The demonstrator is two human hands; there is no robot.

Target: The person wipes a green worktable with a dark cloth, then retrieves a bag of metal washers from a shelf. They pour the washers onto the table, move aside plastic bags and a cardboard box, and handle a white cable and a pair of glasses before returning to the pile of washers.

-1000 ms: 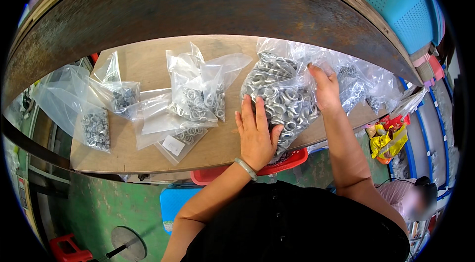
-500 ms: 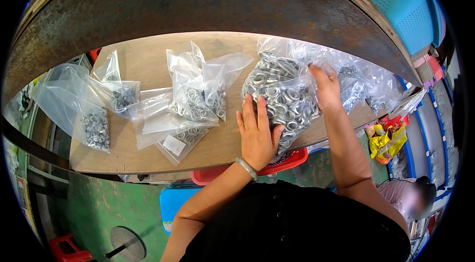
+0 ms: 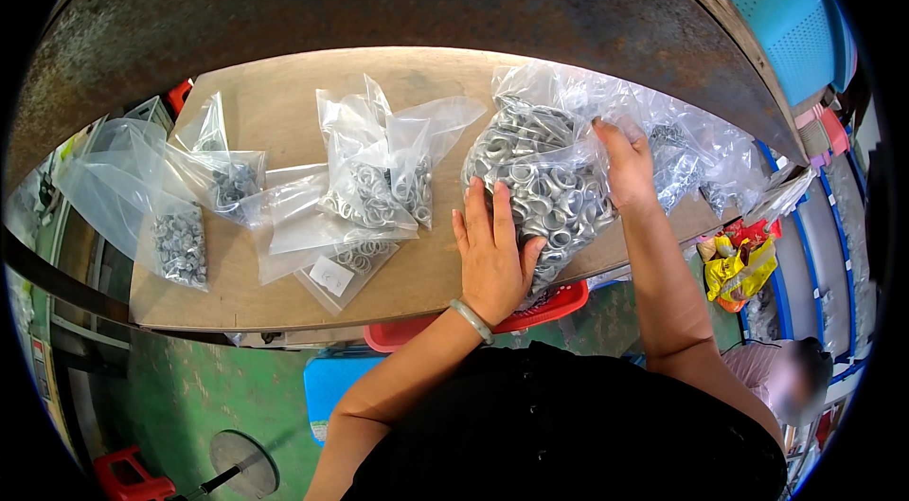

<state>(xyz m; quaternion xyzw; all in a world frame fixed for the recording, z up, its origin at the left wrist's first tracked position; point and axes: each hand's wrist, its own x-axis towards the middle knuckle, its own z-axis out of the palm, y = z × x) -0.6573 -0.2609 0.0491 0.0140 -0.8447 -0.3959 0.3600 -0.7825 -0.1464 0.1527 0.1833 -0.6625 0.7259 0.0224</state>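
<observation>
big clear bag of metal rings [image 3: 542, 187] lies on the wooden board [image 3: 275, 113], right of centre, long axis running from the near edge up and away, mouth end far. nothing has shifted over the last second, so the bag looks pinned and settled. left hand [image 3: 492, 250] lies flat, fingers spread on its near left side; right hand [image 3: 625, 165] presses its far right side, open, not clenched. smaller bags of rings [image 3: 374, 188] lie left, well apart.
</observation>
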